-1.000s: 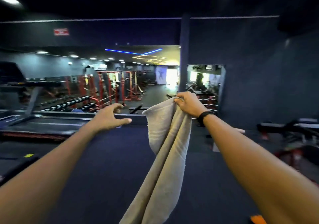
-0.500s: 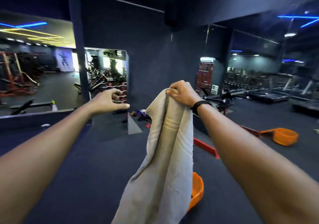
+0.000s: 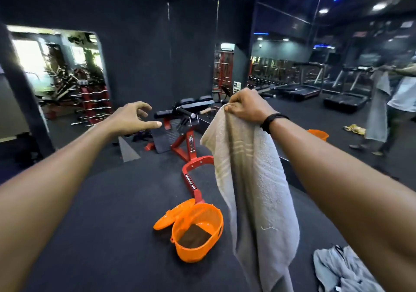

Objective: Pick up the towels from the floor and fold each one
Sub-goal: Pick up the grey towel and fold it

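1. The dark floor (image 3: 101, 213) of a gym spreads under everything; mirrors on the far walls reflect racks, treadmills and a person holding up a cloth.
2. A red exercise bench (image 3: 184, 138) with black pads stands on the floor beyond the orange basket, its long red base rail running up to touch, or nearly touch, the basket's far side.
3. The beige towel (image 3: 254, 190) hangs down full length to the right of the basket, lifted clear of the floor at its top, its lower end running out of view at the bottom edge. Pale stripes cross it near the top.
4. The orange basket (image 3: 198, 231) sits on the floor with its hinged lid (image 3: 174, 214) flipped open to its left; something dark lies inside.
5. A grey towel (image 3: 344, 269) lies crumpled on the floor, to the right of the basket and past the hanging towel.
6. The right hand (image 3: 245, 106), a black band on its wrist, holds the beige towel's top corner bunched in a tight grip, above and beyond the basket.
7. The left hand (image 3: 132, 117) hovers up and to the left of the basket, its grip wide and holding nothing, fingers loosely bent and thumb stretched towards the towel.
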Demonstrator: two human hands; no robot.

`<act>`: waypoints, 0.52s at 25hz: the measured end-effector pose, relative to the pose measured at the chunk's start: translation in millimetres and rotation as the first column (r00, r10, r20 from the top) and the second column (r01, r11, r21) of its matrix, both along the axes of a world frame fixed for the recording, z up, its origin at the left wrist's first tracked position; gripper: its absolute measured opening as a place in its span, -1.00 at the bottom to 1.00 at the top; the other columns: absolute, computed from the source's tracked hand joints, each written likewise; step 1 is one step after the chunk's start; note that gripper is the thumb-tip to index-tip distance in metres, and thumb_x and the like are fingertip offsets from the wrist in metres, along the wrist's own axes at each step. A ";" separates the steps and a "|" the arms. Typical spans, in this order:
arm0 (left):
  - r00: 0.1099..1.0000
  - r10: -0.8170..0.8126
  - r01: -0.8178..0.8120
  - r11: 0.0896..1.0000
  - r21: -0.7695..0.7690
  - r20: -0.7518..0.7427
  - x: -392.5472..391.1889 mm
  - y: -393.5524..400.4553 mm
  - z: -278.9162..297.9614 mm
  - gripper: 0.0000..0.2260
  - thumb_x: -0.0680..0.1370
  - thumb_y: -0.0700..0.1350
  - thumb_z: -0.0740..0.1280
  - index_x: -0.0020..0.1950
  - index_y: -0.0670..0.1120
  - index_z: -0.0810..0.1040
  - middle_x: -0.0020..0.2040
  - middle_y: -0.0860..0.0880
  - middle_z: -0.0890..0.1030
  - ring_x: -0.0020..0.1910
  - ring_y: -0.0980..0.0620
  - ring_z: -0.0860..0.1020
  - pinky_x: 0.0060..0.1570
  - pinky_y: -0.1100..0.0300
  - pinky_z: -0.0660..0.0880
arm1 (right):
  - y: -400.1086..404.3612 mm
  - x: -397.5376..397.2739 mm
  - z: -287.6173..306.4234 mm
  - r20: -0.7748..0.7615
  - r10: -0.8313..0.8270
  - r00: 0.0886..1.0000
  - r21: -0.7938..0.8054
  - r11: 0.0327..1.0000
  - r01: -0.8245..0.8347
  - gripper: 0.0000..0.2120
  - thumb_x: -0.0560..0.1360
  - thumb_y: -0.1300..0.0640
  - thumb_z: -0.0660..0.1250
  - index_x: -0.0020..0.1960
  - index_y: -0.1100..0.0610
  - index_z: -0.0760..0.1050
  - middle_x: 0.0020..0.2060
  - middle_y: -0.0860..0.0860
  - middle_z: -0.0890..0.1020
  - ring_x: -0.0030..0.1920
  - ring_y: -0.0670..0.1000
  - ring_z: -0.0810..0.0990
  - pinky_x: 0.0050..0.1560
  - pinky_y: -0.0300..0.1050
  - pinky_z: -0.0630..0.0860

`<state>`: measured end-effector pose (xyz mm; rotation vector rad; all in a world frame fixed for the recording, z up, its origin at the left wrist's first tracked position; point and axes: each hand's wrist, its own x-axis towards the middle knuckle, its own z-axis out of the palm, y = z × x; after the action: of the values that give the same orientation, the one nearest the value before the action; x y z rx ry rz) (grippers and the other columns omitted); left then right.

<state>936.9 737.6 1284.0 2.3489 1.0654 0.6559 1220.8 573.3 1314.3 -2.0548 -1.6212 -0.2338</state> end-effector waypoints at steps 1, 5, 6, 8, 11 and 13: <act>1.000 -0.010 0.010 1.000 -0.009 0.005 23.7 12.7 -3.6 -0.39 0.33 0.20 0.50 0.31 0.02 0.45 0.16 -0.02 0.56 0.15 -0.03 0.54 0.22 -0.04 0.48 | 9.7 22.2 -3.9 0.003 0.002 1.000 -0.006 1.000 -0.002 -0.79 0.48 0.04 0.35 -0.21 0.17 0.62 -0.33 0.07 0.59 -0.17 0.06 0.57 -0.18 -0.13 0.43; 0.999 -0.041 0.041 0.999 -0.006 0.017 96.8 64.8 -14.2 -0.41 0.36 0.15 0.51 0.31 0.00 0.45 0.16 -0.02 0.56 0.12 -0.02 0.54 0.17 0.04 0.49 | 57.4 91.0 -11.0 0.037 0.037 0.999 0.015 0.999 -0.037 -0.77 0.48 0.06 0.36 -0.16 0.23 0.63 -0.27 0.13 0.65 -0.17 0.07 0.60 -0.19 -0.08 0.49; 0.999 -0.045 0.045 0.999 0.013 0.004 116.5 81.5 -14.7 -0.42 0.37 0.14 0.50 0.31 0.00 0.45 0.17 -0.03 0.56 0.12 -0.01 0.54 0.16 0.07 0.48 | 75.0 110.1 -11.3 0.030 0.038 0.999 0.010 0.999 -0.039 -0.78 0.49 0.05 0.36 -0.18 0.21 0.62 -0.28 0.09 0.65 -0.18 0.05 0.59 -0.21 -0.12 0.45; 0.997 -0.062 0.063 0.998 0.029 -0.035 153.2 115.0 -13.4 -0.44 0.38 0.13 0.50 0.32 0.00 0.45 0.20 -0.04 0.55 0.11 0.00 0.52 0.11 0.13 0.44 | 111.7 144.2 -10.5 -0.001 0.035 0.999 -0.019 0.999 -0.035 -0.82 0.48 0.04 0.37 -0.21 0.12 0.62 -0.31 0.01 0.61 -0.19 0.00 0.57 -0.19 -0.19 0.38; 0.996 -0.066 0.069 0.996 0.056 -0.055 193.2 158.3 -3.1 -0.47 0.39 0.10 0.50 0.30 0.01 0.47 0.22 -0.06 0.55 0.07 0.05 0.49 0.05 0.21 0.36 | 163.7 183.3 -5.3 -0.054 0.081 0.995 -0.002 0.997 -0.081 -0.84 0.48 0.02 0.38 -0.20 0.07 0.63 -0.27 0.00 0.65 -0.16 -0.03 0.60 -0.14 -0.16 0.45; 0.998 -0.053 0.055 0.997 0.054 -0.046 218.4 184.5 2.7 -0.48 0.40 0.10 0.49 0.29 0.00 0.47 0.21 -0.05 0.55 0.07 0.06 0.49 0.04 0.23 0.35 | 200.8 202.5 -4.3 -0.070 0.138 0.988 0.017 0.990 -0.137 -0.83 0.48 0.01 0.39 -0.14 0.10 0.66 -0.22 0.02 0.69 -0.13 -0.02 0.62 -0.08 -0.12 0.51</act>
<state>1155.3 922.1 1286.7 2.4411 1.0111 0.6240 1423.3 774.1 1310.0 -1.9101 -1.7048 -0.1205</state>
